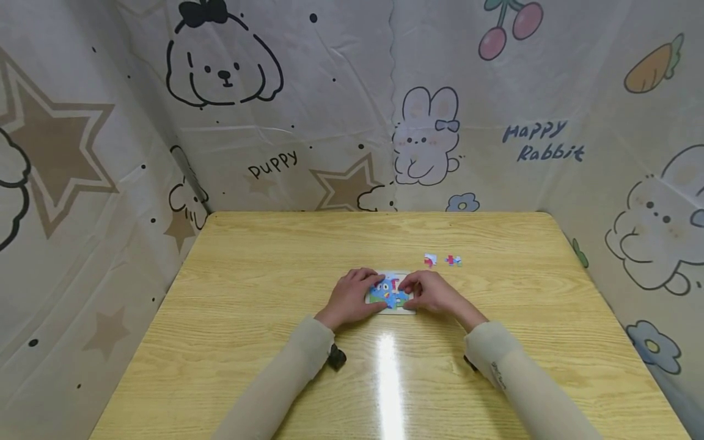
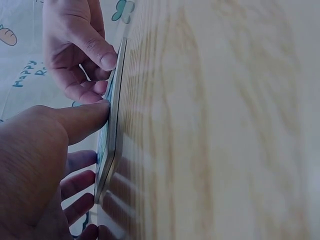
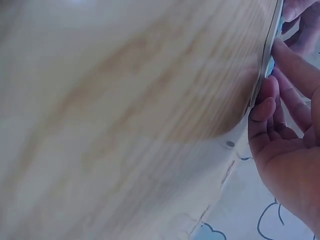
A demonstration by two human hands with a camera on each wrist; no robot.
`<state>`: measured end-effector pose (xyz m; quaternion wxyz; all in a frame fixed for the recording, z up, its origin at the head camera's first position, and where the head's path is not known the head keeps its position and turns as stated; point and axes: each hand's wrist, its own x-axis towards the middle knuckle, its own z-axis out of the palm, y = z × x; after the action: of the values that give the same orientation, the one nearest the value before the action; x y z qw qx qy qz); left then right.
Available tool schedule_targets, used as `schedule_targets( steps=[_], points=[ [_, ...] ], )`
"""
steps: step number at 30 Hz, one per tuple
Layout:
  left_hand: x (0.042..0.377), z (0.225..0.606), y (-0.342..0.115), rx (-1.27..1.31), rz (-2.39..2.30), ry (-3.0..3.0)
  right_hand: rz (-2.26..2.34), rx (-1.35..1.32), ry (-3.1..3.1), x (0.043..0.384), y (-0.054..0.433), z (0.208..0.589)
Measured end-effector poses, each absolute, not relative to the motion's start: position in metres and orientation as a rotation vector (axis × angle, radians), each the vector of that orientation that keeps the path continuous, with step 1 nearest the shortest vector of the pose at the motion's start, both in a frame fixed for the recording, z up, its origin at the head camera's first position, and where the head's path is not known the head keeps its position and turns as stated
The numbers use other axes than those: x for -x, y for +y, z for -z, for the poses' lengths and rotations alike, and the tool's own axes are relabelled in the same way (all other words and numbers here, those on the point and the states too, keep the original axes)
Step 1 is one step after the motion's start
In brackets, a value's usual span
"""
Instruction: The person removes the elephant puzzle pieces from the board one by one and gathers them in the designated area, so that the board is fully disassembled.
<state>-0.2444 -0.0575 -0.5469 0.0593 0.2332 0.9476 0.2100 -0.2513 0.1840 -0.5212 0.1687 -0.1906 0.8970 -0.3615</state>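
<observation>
A small jigsaw puzzle [image 1: 390, 293] with a blue cartoon figure lies on its thin pale board [image 1: 407, 311], between the two hands. My left hand [image 1: 352, 297] rests on the board's left side, thumb at the near part and fingers spread toward the far part; in the left wrist view its thumb [image 2: 85, 120] lies on the top face. My right hand [image 1: 431, 290] is at the board's right side, its bent fingers touching the puzzle. Its fingers hide the spot between them, so a piece there cannot be made out. Light gaps show in the picture's upper right.
Two loose jigsaw pieces, a pink-and-white one [image 1: 430, 260] and a red-and-blue one [image 1: 453, 260], lie beyond the right hand on the wooden table [image 1: 264, 263]. A printed cloth [image 1: 341, 73] hangs behind the table and along its sides.
</observation>
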Motion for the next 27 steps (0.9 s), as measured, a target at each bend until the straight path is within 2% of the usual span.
schedule_targets(
  steps=[27],
  points=[
    [0.2422,0.5434,-0.0577,-0.699,-0.627,2.865,0.968,0.671,2.570,0.2543,0.1905,0.5247]
  ],
)
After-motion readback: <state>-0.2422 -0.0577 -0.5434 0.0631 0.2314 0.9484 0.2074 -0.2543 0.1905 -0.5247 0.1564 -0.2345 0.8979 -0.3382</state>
